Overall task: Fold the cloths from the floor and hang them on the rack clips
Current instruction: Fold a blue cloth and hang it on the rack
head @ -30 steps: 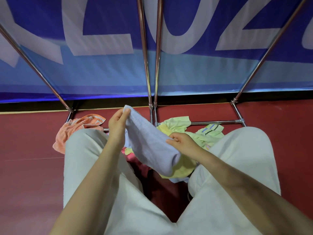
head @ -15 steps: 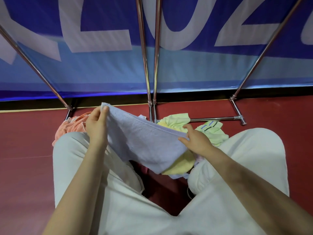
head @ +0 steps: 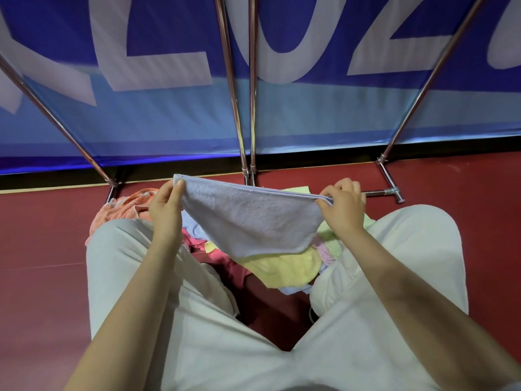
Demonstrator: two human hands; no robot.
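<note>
A pale lavender cloth (head: 248,221) hangs stretched between my hands above my knees, folded so its top edge runs straight. My left hand (head: 166,206) pinches its left top corner. The right top corner is pinched by my right hand (head: 342,207). Under it on the red floor lies a heap of cloths: a yellow one (head: 284,268), a pink one (head: 218,249), a light green one (head: 328,232) and an orange one (head: 124,208) at the left. The rack's chrome poles (head: 244,108) rise just behind; no clips are in view.
The rack's slanted side poles (head: 59,122) and foot bar (head: 390,191) stand on the red floor (head: 465,198) in front of a blue banner wall (head: 310,119). My legs in white trousers (head: 394,263) flank the heap as I crouch.
My hands have moved apart and pulled the lavender cloth out flat. The right hand has shifted from the cloth's middle edge to its right corner, and the cloth has risen a little.
</note>
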